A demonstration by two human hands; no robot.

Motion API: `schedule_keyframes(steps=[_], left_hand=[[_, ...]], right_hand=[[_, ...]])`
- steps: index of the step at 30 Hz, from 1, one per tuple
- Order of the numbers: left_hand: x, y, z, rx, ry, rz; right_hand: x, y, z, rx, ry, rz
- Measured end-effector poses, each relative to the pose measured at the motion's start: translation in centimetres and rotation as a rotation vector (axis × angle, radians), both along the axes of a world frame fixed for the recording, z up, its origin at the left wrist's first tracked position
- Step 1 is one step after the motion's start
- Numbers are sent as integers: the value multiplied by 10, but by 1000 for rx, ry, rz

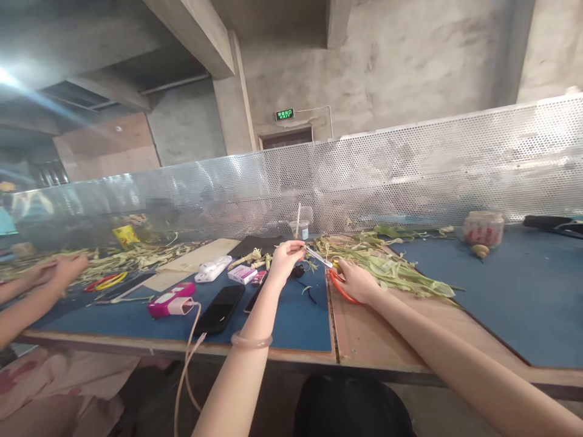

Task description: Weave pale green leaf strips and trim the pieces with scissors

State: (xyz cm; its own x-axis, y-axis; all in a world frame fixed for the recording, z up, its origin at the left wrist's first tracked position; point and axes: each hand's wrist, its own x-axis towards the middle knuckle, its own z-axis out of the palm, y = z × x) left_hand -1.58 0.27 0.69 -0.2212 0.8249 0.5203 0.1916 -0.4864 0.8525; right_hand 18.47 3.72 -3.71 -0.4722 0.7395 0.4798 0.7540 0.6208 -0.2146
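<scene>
My right hand [357, 282] is closed round the orange handles of a pair of scissors [342, 286], whose metal blades point up and left. The blade tips reach the fingers of my left hand [288, 258], which are pinched together; what they hold is too small to make out. A pale bracelet circles my left wrist. To the right of the scissors, a pile of green-yellow leaves [396, 270] lies on the brown board. Pale root-like pieces [248, 260] lie left of my left hand.
Left of my left arm are a black phone [221, 309], a magenta device [170, 299] with a cable, and a small box [243, 275]. Another person's hands [59, 270] are at far left. A jar [483, 229] stands right, before a perforated metal screen [410, 170].
</scene>
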Motion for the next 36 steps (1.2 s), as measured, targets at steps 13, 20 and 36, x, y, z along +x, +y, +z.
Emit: schedule_keyframes(steps=[13,20,36], left_hand=[[-2,3,-2,15,-1,-10],[-2,3,-1,15,0,-13],[-2,2,-1,3,-1,6]], right_hand=[[0,0,-1,21,-2,-12],[1,-3,1,24,-17,-15],[0,-5,3,36,-20,-4]])
